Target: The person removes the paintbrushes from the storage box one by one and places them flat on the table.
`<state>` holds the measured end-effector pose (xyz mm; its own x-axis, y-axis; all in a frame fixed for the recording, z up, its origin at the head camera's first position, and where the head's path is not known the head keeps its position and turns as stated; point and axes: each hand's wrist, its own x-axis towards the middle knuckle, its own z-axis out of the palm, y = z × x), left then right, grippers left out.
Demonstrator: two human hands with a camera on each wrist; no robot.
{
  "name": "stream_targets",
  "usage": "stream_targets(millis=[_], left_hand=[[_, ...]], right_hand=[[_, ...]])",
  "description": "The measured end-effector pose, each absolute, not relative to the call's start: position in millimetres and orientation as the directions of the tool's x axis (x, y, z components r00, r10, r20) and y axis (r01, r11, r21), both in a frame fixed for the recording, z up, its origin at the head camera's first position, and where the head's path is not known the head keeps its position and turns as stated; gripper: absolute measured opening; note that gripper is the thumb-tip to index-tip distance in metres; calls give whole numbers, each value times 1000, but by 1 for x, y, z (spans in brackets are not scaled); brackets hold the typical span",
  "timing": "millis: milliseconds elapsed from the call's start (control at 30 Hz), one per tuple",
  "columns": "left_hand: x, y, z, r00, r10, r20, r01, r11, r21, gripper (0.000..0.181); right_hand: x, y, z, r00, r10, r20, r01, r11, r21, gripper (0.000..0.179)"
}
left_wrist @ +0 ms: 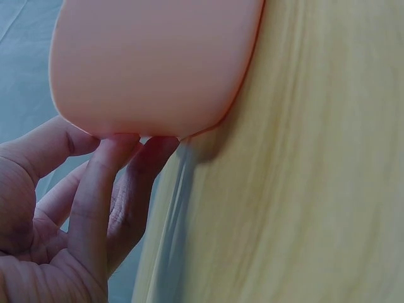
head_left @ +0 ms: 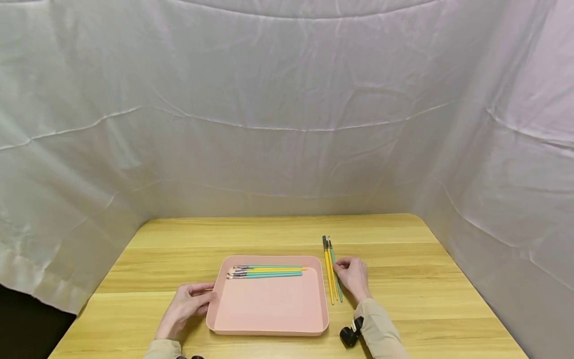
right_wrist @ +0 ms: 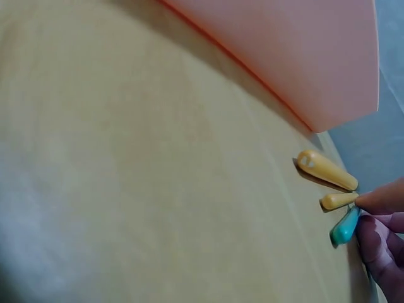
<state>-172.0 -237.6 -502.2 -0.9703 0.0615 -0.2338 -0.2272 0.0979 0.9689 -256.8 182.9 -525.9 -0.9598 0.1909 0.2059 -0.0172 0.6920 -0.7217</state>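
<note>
1. Left of the pink tray (head_left: 273, 309), our left hand (head_left: 186, 305) has its fingers loosely extended, unclenched; in the left wrist view their tips touch the outside of the tray's left wall.
2. Inside the tray, toward its far side, we have a row of teal and yellow paintbrushes (head_left: 275, 274) lying close together, bristles toward the tray's left wall; they crowd too much for us to count surely.
3. Just right of the tray, on the wooden table (head_left: 426, 299), we see, in order away from it, a thick yellow brush (head_left: 329, 279), a thin yellow brush (head_left: 335, 286) and a teal brush (head_left: 339, 291). Their bristles reach beyond the tray's far edge, and their handle ends fan slightly apart.
4. Farther right of the tray, beside those three, our right hand (head_left: 354, 276) bends its fingertips to the teal and thin yellow handles; we cannot tell whether it pinches one or merely touches.
5. Behind the tray, past the table, we face a grey curtain (head_left: 269, 164).
</note>
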Motion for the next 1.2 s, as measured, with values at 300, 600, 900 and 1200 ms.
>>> stream_targets(millis=[300,600,900,1200], left_hand=[[-172,-239,-504,-971,57,-233,-227,102,969,52],[-171,-238,-504,-970,56,-237,-231,99,968,53],[-172,-238,-503,-970,44,-240,-235,99,967,50],[-172,-238,-501,-970,60,-237,-230,102,968,50]], right_hand=[[-257,185,-527,-963,188,194,-16,677,-736,7],[-257,188,-529,-970,185,157,-8,620,-785,10],[-253,192,-524,-981,177,75,26,508,-861,16],[-251,200,-522,-995,102,21,15,342,-940,25]])
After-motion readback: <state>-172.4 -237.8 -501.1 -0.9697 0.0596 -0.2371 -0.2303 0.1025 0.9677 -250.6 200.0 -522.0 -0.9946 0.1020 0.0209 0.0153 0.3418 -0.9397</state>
